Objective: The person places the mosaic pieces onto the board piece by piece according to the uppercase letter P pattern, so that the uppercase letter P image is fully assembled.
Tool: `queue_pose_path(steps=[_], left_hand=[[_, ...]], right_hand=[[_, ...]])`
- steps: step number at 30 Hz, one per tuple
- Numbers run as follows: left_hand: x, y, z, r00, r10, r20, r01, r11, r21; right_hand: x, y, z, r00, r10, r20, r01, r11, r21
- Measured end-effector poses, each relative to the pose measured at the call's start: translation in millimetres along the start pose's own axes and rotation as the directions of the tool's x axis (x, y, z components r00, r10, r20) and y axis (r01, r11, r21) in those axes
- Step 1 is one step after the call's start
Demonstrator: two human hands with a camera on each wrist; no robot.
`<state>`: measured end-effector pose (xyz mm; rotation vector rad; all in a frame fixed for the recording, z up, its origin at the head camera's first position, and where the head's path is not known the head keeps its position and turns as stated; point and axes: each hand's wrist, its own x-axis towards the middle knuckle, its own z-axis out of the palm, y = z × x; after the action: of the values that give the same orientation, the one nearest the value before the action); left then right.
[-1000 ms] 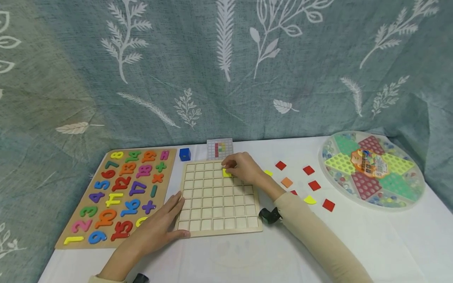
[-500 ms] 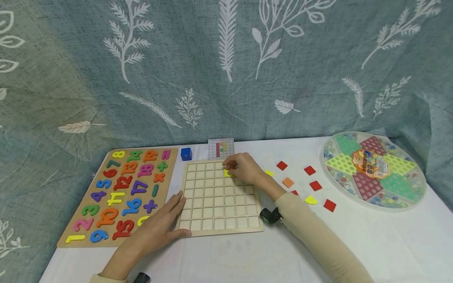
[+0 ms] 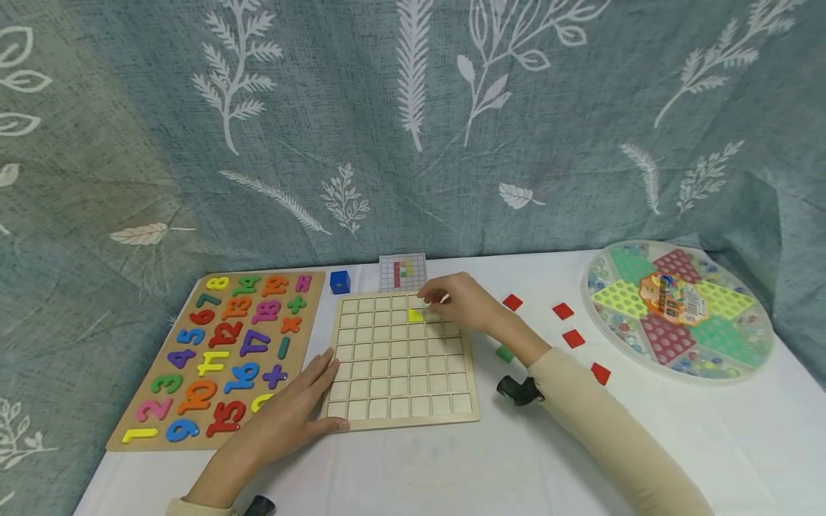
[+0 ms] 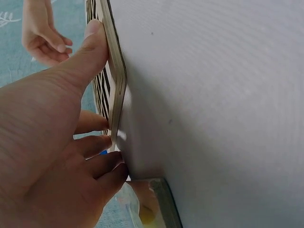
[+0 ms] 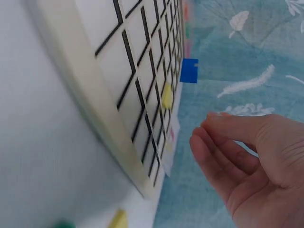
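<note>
Head view: we see one yellow piece (image 3: 415, 315) set in a cell near the rear of the board (image 3: 413, 423); other visible cells are bare. Behind the board, a printed card (image 3: 402, 273) shows more coloured cells, so we judge the work barely begun. Red pieces (image 3: 573, 338) and a green piece (image 3: 505, 353), right of the board, appear left to place.

Left wrist view: the left hand (image 4: 54, 137) spreads along the board's edges, fingers extended.

Right wrist view: the right hand (image 5: 256, 187), relaxed, thumb near fingertips, holds nothing visible.
</note>
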<state>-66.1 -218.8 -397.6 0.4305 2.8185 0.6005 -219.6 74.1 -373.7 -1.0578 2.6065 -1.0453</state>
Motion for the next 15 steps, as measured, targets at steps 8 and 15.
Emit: queue_pose_path(steps=[8, 15], left_hand=[[1.5, -0.9, 1.7, 1.0, 0.011, -0.002, -0.011, 1.0, 0.01], [1.2, -0.4, 3.0, 1.0, 0.03, -0.009, -0.03, 0.999, 0.018]], right_hand=[[-25, 15, -20.0, 0.999, 0.008, -0.036, -0.008, 1.0, -0.016], [-48, 31, -31.4, 0.999, 0.014, -0.03, -0.015, 1.0, -0.024]])
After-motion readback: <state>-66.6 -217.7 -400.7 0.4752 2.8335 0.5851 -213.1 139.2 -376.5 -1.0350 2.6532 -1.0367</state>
